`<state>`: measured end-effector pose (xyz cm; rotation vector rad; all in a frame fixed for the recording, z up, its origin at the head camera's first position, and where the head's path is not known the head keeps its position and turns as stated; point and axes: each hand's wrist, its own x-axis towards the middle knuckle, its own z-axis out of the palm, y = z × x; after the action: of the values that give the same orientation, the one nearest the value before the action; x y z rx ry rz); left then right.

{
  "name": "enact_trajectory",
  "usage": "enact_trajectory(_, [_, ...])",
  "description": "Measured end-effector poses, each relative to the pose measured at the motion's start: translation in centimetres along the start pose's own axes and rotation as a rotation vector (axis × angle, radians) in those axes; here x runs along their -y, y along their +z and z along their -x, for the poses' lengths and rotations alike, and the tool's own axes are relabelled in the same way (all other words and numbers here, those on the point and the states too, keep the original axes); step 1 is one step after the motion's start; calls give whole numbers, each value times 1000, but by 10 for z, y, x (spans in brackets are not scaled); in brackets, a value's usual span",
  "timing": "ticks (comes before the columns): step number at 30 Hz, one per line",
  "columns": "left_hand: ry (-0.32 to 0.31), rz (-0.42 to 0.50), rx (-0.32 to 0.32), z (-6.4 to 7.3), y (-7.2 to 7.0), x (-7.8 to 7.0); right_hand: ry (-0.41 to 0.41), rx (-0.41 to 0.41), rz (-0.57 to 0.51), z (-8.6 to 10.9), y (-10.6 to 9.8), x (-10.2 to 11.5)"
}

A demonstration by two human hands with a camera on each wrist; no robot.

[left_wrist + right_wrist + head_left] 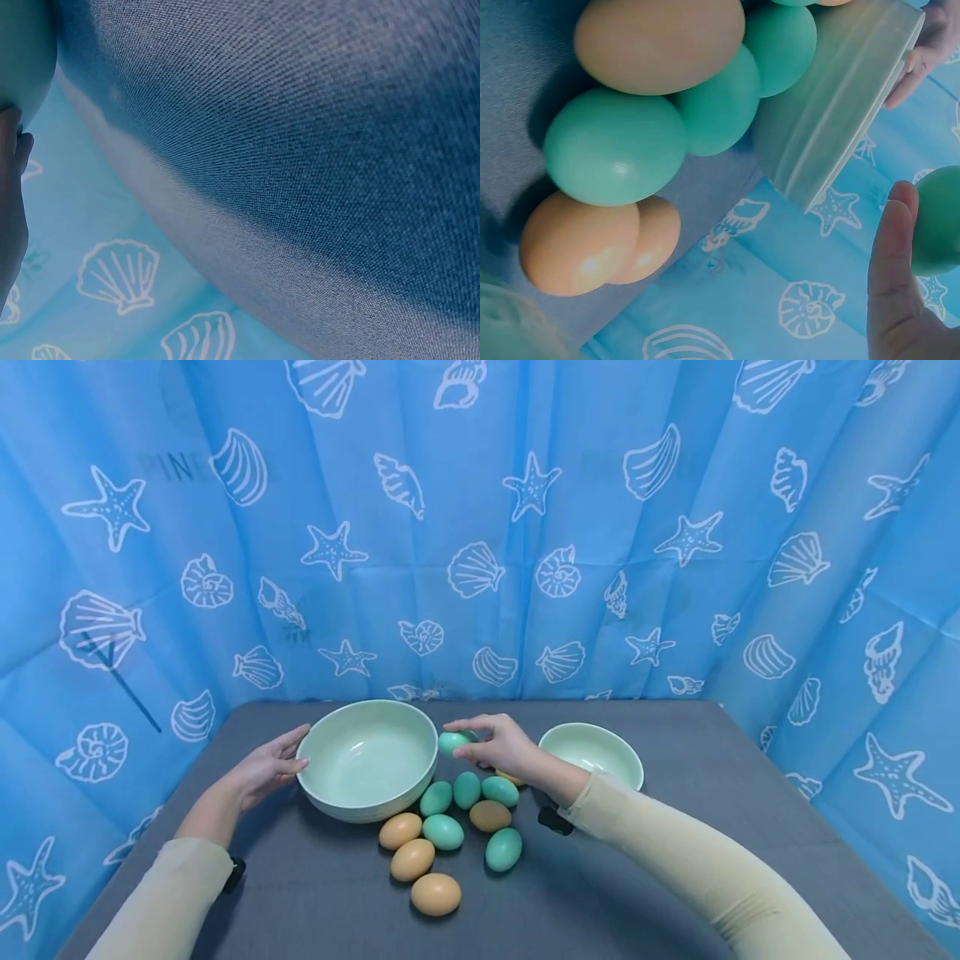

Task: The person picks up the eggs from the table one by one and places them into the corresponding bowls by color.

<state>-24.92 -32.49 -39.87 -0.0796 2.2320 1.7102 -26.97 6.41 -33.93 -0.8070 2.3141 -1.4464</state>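
Note:
A large pale green bowl point(367, 760) stands left of the middle of the table. My left hand point(267, 770) rests on its left side, fingers fairly straight along the wall; the left wrist view catches fingertips point(22, 142) against the bowl point(26, 60). Between thumb and fingers, my right hand point(501, 750) pinches a green egg point(454, 742) just off the bowl's right rim. That held egg point(939, 225) also shows in the right wrist view. Below lie several loose eggs, green ones point(443, 832) and brown ones point(436, 894). A yellowish one point(510, 777) is partly hidden under my right hand.
A smaller pale green bowl point(592, 752) sits behind my right forearm, which covers part of it. Grey cloth point(315, 885) covers the table. Behind and at the sides hangs a blue curtain point(480, 527) with white shells and starfish.

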Motion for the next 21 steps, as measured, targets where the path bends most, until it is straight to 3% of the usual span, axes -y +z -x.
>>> enact_trajectory(21, [2,-2,1,0,1,-2,26,8,-29,-28,17,10])
